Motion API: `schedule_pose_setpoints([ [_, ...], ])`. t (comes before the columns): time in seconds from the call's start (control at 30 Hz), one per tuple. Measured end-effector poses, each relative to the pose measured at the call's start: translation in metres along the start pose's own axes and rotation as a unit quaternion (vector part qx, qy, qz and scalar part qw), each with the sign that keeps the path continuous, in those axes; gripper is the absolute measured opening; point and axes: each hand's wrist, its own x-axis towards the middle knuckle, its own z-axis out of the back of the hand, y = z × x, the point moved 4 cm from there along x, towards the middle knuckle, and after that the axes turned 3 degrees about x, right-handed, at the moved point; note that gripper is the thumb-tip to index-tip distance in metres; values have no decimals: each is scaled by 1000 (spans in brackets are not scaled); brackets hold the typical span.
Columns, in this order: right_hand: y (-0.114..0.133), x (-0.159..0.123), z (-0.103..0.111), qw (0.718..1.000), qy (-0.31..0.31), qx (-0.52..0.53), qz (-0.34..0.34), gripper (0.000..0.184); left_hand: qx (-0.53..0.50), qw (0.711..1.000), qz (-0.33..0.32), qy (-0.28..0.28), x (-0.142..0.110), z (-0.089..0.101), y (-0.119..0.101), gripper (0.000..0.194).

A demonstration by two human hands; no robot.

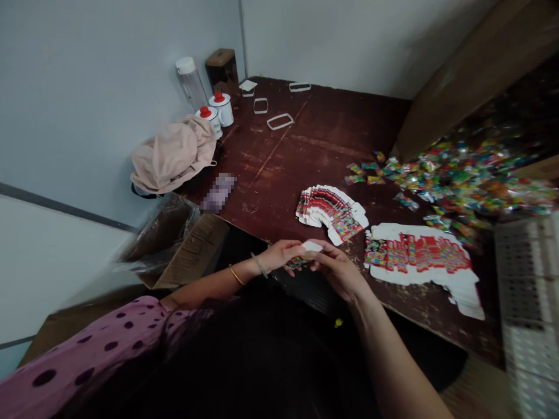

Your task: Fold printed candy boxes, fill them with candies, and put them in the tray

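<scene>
A small printed carton (312, 247) with a white flap is held between my two hands at the table's front edge. My left hand (283, 256) is closed on its left side, thumb on top. From the right, my right hand (338, 267) pinches the carton near the white flap. The fingers hide much of the carton. Just beyond, a fanned stack of flat red-and-white printed cartons (329, 209) lies on the table. A second, longer row of flat cartons (419, 256) spreads out to the right of my right hand.
Wrapped candies (463, 174) are heaped at the right, by a large cardboard box (454, 70). A white plastic basket (524, 291) stands at the right edge. Enamel mugs (222, 110), a bottle (192, 84), a cloth bag (174, 154) and a blurred-out purple item (219, 193) are at the left.
</scene>
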Motion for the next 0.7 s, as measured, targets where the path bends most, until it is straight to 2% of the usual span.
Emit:
schedule_pose_setpoints([
  [0.07, 6, 2, -6, 992, 38, -111, 38, 32, 76, 997, -32, 6, 0, 3, -3, 48],
  [0.13, 14, 2, -11, 964, 54, -233, 115, 26, 87, 996, -22, 14, 2, 7, -3, 46],
  [0.23, 23, -4, -17, 909, 11, -338, 243, 27, 14, 1000, 11, 24, 6, 15, -1, 51],
  [0.3, 25, -6, -18, 894, -21, -351, 276, 31, -31, 998, 10, 53, 5, 16, -2, 51],
  [0.4, 25, -3, -16, 890, -43, -354, 282, 27, -55, 992, -2, 110, -1, 14, -3, 47],
  [0.5, 23, 3, -14, 901, -36, -341, 267, 24, -14, 994, -18, 106, -6, 16, 0, 43],
  [0.7, 7, 6, -12, 934, -78, -261, 230, 22, 29, 993, -1, 114, -6, 23, 8, 38],
])
